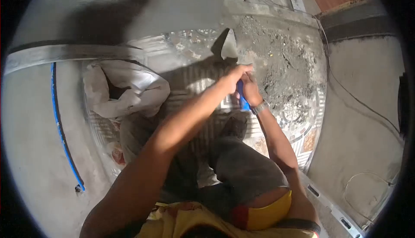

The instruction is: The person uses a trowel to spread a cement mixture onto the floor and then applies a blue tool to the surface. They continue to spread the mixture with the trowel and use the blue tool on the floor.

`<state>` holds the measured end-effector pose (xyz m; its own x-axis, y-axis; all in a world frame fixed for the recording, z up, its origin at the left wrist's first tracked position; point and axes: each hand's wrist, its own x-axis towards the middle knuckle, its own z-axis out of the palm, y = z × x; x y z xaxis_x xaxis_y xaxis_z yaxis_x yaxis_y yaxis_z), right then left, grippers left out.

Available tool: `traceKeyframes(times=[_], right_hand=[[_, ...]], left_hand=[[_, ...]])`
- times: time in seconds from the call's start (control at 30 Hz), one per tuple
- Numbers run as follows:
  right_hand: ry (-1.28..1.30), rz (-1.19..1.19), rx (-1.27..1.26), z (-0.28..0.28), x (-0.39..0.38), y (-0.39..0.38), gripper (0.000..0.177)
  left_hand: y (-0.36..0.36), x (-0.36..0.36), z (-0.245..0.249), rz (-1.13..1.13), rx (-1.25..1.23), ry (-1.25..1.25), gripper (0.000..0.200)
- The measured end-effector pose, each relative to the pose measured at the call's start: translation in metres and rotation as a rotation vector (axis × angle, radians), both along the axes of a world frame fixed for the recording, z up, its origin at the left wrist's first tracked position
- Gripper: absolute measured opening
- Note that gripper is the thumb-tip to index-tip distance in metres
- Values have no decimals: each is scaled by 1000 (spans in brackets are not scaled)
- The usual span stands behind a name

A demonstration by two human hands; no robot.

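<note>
Left hand (233, 77) and right hand (251, 92) clamped together round blue-handled trowel (229, 47); blade rests at edge of mortar heap (283, 65); step reads as scooping; next likely needs firm push into heap.

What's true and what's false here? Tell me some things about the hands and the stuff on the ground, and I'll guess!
1. The left hand and right hand are both closed on the narrow blue tool handle. True.
2. The silver metal wristwatch sits on the left wrist. False: it is on the right wrist.
3. A crumpled white sack lies on the person's left side. True.
4. The long thin blue tube lies on top of the heap of grey gritty sand. False: the tube lies on the bare grey floor far to the left, apart from the heap.
</note>
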<state>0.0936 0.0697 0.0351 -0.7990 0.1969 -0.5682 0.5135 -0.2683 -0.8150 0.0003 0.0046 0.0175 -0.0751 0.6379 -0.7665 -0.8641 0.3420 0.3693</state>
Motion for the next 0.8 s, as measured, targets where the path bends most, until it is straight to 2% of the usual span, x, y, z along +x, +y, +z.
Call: traceKeyframes(times=[0.07,0.1,0.17,0.2,0.23,0.33,0.37,0.43,0.47,0.5,0.57,0.63,0.7,0.73,0.8], right_hand=[[-12,50,-55,26,15,-4,27],[-4,97,-75,30,28,-9,26],[-90,178,-20,34,53,-28,30],[-55,241,77,28,65,-34,36],[-22,299,178,22,78,-41,45],[226,476,338,-8,72,-47,43],[278,476,346,-17,62,-46,44],[254,281,267,-3,33,-50,38],[235,320,309,-9,19,-43,33],[236,379,392,-13,10,-37,29],[314,520,618,-14,11,-34,21],[570,574,842,-10,28,-46,10],[259,497,678,1,37,-55,19],[84,499,514,0,30,-50,24],[-163,379,256,13,4,-43,28]], left_hand=[[-14,25,23,110,-79,-59,43],[-31,41,20,121,-28,-11,45],[-72,73,37,306,295,-49,35],[-61,92,18,568,263,-286,33],[-70,111,1,601,233,-227,34],[-91,122,-9,733,243,-306,41],[-93,115,-30,650,331,87,43],[-89,80,-71,412,479,857,49],[-87,61,-56,356,470,836,53],[-85,43,-43,339,443,714,58],[-79,41,-37,392,415,668,70],[-92,73,-47,517,373,789,56],[-93,75,-40,519,321,481,58],[-90,76,-41,511,422,941,64],[-87,48,-43,306,489,1489,87]])
